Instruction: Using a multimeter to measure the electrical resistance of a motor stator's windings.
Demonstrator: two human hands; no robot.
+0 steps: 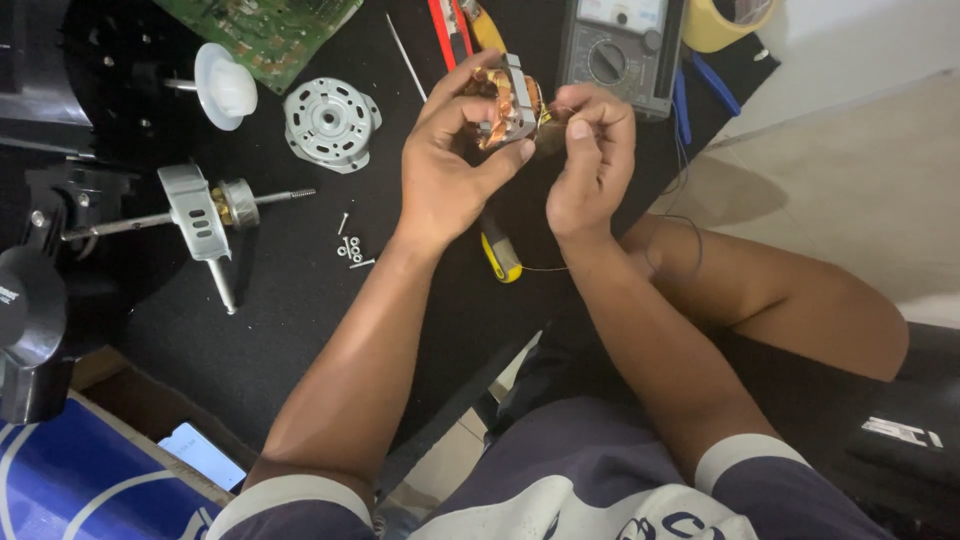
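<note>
Forearms are filling the near part of the view, coming out of banded shirt sleeves and meeting above a black mat spread over the floor.

Left hand is curling round a motor stator, thumb across its lower edge and fingers wrapping the far side, holding it up off the mat. Copper windings are showing between the metal plates. Right hand is closing thumb and forefinger in a pinch at the stator's right side, apparently on a fine wire; that wire is looping down past the right wrist. Exactly what the fingertips are gripping is too small to tell.

Judging by what is lying about, the strip-down looks complete: the round metal end cover is sitting apart on the mat, the rotor shaft is lying to its left, well apart from the stator, and loose screws and washers are resting between them. A white plastic knob and a green circuit board are lying further up. A meter is sitting just beyond the hands, a roll of yellow tape beside it, and a yellow-handled screwdriver is lying under the left wrist.

Winding work seems to be in hand; reassembly appears not yet begun, since every part is lying separate.
</note>
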